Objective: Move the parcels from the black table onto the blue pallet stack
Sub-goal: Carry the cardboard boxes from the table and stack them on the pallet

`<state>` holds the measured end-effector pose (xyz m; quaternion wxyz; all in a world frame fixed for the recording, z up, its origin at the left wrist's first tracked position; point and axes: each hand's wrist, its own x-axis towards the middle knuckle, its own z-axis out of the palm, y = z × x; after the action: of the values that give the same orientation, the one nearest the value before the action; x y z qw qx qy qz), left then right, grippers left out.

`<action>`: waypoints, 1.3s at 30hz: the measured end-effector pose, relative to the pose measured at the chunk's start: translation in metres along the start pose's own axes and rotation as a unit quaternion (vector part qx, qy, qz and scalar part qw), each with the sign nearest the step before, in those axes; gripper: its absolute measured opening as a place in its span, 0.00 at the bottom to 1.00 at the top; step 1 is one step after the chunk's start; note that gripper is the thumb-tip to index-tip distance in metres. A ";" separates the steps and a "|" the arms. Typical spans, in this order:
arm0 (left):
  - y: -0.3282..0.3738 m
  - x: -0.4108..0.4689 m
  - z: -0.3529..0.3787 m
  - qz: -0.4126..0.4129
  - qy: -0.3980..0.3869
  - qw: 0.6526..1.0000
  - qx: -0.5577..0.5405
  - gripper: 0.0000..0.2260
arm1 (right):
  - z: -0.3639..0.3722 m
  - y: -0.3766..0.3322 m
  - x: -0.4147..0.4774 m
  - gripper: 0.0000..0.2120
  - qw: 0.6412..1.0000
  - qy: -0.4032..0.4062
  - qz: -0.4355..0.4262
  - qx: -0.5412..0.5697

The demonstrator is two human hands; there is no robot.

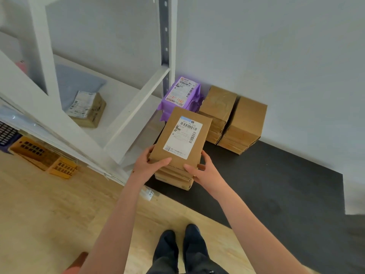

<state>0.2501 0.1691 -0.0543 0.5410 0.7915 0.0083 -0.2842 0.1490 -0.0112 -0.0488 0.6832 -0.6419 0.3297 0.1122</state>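
Black table (pixel 276 184) against grey wall (pixel 276 56)

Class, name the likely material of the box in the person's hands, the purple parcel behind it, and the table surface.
Held box: brown cardboard, matte, with a glossy white paper label.
Purple parcel: probably thin plastic mailer film, wrinkled and slightly shiny.
Black table: dull black, faintly scuffed top; material unclear, perhaps laminate or rubbery matting.

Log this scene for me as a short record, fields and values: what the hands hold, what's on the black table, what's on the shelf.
left hand: grips near left corner of the labelled box
right hand: grips near right corner of the same box
labelled box: top of a short box stack
black table: also holds purple parcel and two brown stacks by the wall
white shelf: small box, grey bag
blue pallet stack: not in view
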 end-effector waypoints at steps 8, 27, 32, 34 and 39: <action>-0.005 0.001 0.001 -0.010 -0.021 0.993 -0.115 0.21 | -0.001 0.005 -0.005 0.46 0.998 -0.042 -0.022 0.047; 0.055 -0.038 -0.002 0.128 -0.201 0.969 -0.068 0.40 | -0.070 -0.023 -0.067 0.48 0.982 -0.068 -0.137 0.114; 0.059 -0.037 0.014 0.143 -0.266 0.952 -0.052 0.39 | -0.085 -0.011 -0.089 0.50 0.984 -0.026 -0.144 0.100; 0.058 -0.034 0.021 0.142 -0.288 0.946 -0.045 0.40 | -0.089 -0.003 -0.099 0.50 0.985 -0.003 -0.141 0.094; 0.053 -0.032 0.044 0.125 -0.345 0.929 -0.042 0.35 | -0.094 0.021 -0.127 0.48 0.986 0.058 -0.131 0.088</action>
<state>0.2210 0.1184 -0.0056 0.5742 0.6162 -0.2662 -0.4687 0.0117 -0.0631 0.0139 0.7259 -0.6222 0.2898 -0.0452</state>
